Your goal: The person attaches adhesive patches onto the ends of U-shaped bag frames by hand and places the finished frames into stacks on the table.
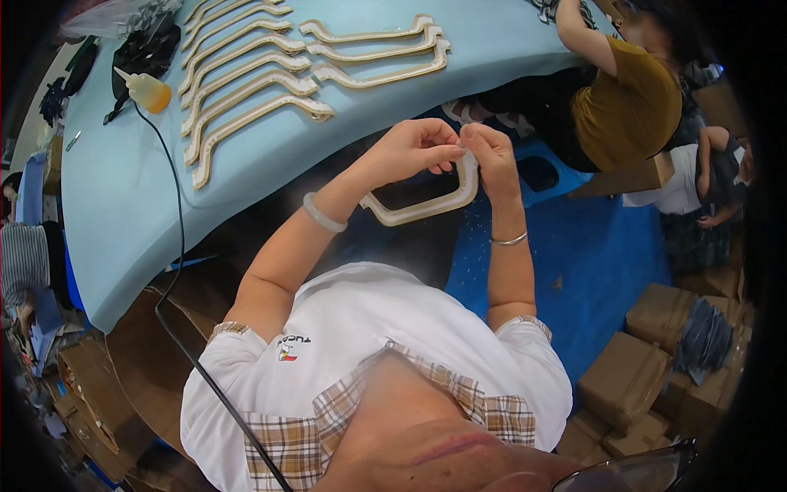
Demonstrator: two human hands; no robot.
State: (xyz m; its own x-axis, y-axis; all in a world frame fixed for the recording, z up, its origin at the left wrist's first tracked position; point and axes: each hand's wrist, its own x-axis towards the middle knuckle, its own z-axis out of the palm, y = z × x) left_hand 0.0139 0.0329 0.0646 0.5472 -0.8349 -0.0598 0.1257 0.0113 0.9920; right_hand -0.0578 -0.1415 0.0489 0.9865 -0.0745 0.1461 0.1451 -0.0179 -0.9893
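My left hand [416,151] and my right hand [493,161] meet just past the table's near edge, fingertips close together. Between them a bent tan strip with a white band along it [426,211] hangs in the air in a U shape. My right hand is closed round its right end. The thumb and forefinger of my left hand pinch at that same end; what lies between these fingertips is too small to make out. The strip's left end hangs free below my left wrist. On the light blue table [270,160] lie several similar strips [246,115] in a row, three more [377,78] beside them.
A squeeze bottle of amber liquid [149,93] and a black bag [146,56] are at the table's left. A black cord [179,217] runs over the edge toward me. Far right sits a person in a mustard top [630,107]. Cardboard boxes [625,379] are stacked lower right.
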